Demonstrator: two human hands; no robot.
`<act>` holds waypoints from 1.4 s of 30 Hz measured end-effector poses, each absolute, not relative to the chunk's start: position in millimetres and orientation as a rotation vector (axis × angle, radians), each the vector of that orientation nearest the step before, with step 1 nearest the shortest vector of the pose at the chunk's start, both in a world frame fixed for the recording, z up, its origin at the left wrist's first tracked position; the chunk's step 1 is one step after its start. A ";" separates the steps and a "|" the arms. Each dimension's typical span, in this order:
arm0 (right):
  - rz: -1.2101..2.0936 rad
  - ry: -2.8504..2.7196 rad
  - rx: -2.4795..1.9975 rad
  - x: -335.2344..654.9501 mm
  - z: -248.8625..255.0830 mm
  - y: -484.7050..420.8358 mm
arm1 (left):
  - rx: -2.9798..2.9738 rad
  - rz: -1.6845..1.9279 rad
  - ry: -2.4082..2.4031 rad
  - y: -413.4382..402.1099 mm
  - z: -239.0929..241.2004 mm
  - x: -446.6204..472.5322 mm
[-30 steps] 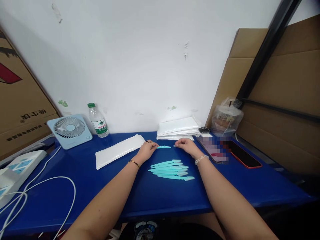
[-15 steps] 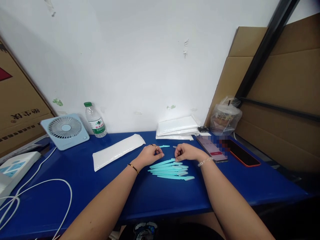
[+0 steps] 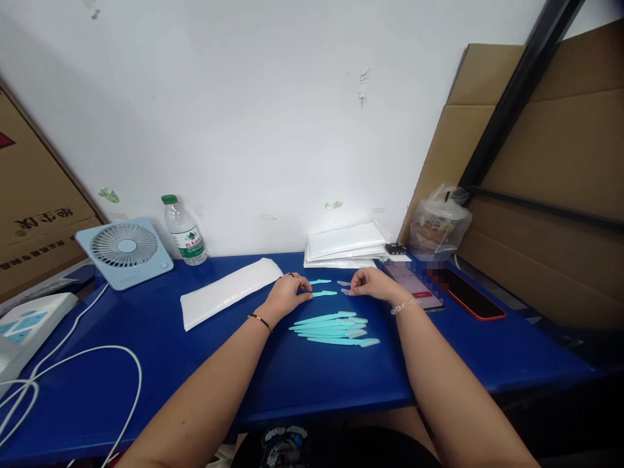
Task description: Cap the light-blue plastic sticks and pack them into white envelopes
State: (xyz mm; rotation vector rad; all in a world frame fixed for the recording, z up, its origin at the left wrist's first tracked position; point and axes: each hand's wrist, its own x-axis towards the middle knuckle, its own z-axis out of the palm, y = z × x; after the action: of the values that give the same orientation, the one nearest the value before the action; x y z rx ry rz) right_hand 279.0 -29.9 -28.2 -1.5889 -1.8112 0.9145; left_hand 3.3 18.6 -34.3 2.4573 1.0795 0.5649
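My left hand (image 3: 287, 296) is closed, pinching the handle end of a turquoise eyebrow razor (image 3: 324, 293) whose blade end points right. A second uncapped eyebrow razor (image 3: 320, 281) lies just behind it. Across a short gap, my right hand (image 3: 371, 286) pinches a small clear blade cap (image 3: 345, 292). Another clear cap (image 3: 343, 283) rests behind that one. Nearer to me, several turquoise razors (image 3: 331, 330) with caps on their right ends lie fanned in a loose pile.
A white padded mailer (image 3: 229, 294) lies left of my left hand, and more mailers (image 3: 346, 242) are stacked at the wall. Two phones (image 3: 412, 286) lie to the right. A fan (image 3: 125, 250), a water bottle (image 3: 188, 237) and a bagged cup (image 3: 439, 227) stand along the back.
One razor has left the back of the pile and is now in my left hand, uncapped. My right hand has shifted slightly right and back with its cap.
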 end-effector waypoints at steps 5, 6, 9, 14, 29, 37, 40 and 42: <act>0.644 -1.818 -1.617 280.6 -37.0 -22.8 | 2.552 0.591 0.962 22.1 -41.7 4.1; 0.644 -1.825 -1.618 279.6 -39.1 -21.0 | 2.545 0.545 0.948 21.9 -43.3 5.7; 0.671 -1.813 -1.633 277.7 -44.3 -15.9 | 2.522 0.484 0.910 17.9 -46.0 10.9; 0.529 -1.767 -1.721 278.1 -35.3 -20.1 | 2.485 0.497 0.863 6.3 -37.9 13.5; 1.092 -2.231 -1.566 252.4 -2.9 -48.1 | 2.400 0.234 0.992 -14.8 -18.5 20.3; 0.849 -1.993 -1.730 282.5 -16.9 -36.3 | 2.510 0.423 1.061 -5.8 -20.0 9.4; 0.658 -1.951 -1.726 287.0 -26.4 -29.5 | 2.548 0.556 0.957 -0.6 -26.2 8.5; 0.562 -1.952 -1.710 285.9 -31.4 -25.3 | 2.534 0.528 0.899 3.6 -31.4 9.5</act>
State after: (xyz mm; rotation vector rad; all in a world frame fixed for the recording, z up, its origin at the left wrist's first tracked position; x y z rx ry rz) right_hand 285.9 -25.3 -31.4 -1.7100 -1.9521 0.5624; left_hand 9.5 3.6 -31.4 2.5342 0.8986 0.5279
